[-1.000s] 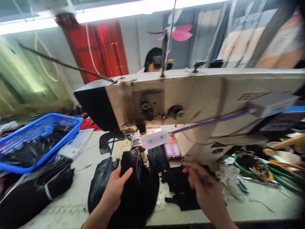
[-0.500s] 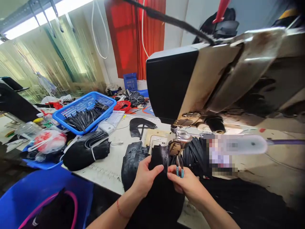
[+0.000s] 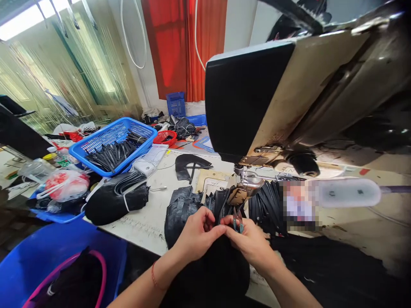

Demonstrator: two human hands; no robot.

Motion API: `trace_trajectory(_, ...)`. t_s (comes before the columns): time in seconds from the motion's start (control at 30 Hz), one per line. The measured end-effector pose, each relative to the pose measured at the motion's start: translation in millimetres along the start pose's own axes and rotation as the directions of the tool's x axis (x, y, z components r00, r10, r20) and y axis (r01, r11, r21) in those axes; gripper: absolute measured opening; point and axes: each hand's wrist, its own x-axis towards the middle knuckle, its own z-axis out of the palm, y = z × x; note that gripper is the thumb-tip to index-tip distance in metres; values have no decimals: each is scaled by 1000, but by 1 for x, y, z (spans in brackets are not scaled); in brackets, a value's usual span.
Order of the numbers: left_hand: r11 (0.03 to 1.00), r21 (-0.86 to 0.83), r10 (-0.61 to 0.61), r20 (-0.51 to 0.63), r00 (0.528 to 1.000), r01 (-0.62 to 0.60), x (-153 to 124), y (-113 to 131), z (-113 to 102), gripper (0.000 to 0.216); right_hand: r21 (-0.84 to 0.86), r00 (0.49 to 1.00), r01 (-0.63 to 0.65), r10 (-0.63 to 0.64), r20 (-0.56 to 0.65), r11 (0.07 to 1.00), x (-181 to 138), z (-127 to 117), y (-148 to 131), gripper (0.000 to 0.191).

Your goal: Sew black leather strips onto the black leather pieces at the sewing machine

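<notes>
My left hand [image 3: 195, 233] and my right hand [image 3: 248, 241] meet at the front of the table, both pinching a black leather piece [image 3: 221, 203] just below the presser foot [image 3: 245, 184] of a big sewing machine [image 3: 289, 94]. A small pair of blue-handled snips [image 3: 238, 221] sticks up from the fingers of my right hand. More black material [image 3: 218, 269] hangs down under both hands over the table edge. Stacked black pieces [image 3: 178, 207] lie just left of my left hand.
A blue basket [image 3: 111, 143] of black strips stands at the left, with a bundle of black pieces [image 3: 115, 201] in front of it. A blue tub [image 3: 48, 265] sits low at the left. A white lamp head [image 3: 348, 192] juts in at the right. Red curtains hang behind.
The view swung left and closer over the second. My right hand came in with the snips and both hands closed together on the black piece, which now sits bunched under the foot.
</notes>
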Motion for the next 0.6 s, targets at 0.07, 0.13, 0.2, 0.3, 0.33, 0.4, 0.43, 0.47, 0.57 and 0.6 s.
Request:
trace_trajectory(0.07, 998, 64, 16, -6, 1000, -16, -1, 1, -1, 14, -59, 998, 55, -56, -14, 997, 1, 0, -3, 25)
trace_trajectory(0.13, 983, 180, 39, -49, 998, -30, -3, 5, -1, 11, -114, 994, 99, -103, -22, 988, 0, 1, -4, 22)
trace_trajectory(0.2, 948, 317, 69, -99, 993, -34, -5, 10, 0, 17, -167, 990, 135, -141, -24, 977, -1, 4, -3, 20)
trace_trajectory(0.3, 897, 441, 71, -105, 992, -18, -4, 16, -1, 27, -252, 977, 194, -209, -33, 948, -5, 10, 0, 20)
trace_trajectory(0.33, 893, 451, 53, -92, 994, -6, -3, 18, -2, 30, -282, 972, 214, -234, -36, 935, -7, 12, 0, 20)
trace_trajectory(0.4, 897, 442, 22, -76, 997, 14, -1, 20, -3, 33, -340, 958, 250, -282, -47, 907, -9, 16, 1, 20)
trace_trajectory(0.43, 901, 434, 14, -84, 996, 23, 0, 21, -3, 33, -368, 952, 260, -301, -58, 893, -9, 18, 2, 19)
trace_trajectory(0.47, 903, 429, 16, -103, 995, 30, 0, 22, -3, 33, -396, 946, 264, -317, -74, 880, -9, 20, 2, 18)
trace_trajectory(0.57, 890, 455, 50, -178, 983, 37, -2, 26, -2, 33, -470, 929, 246, -344, -134, 848, -8, 23, 5, 20)
trace_trajectory(0.6, 880, 474, 64, -195, 979, 37, -3, 27, -2, 32, -487, 926, 241, -349, -143, 840, -8, 23, 6, 22)
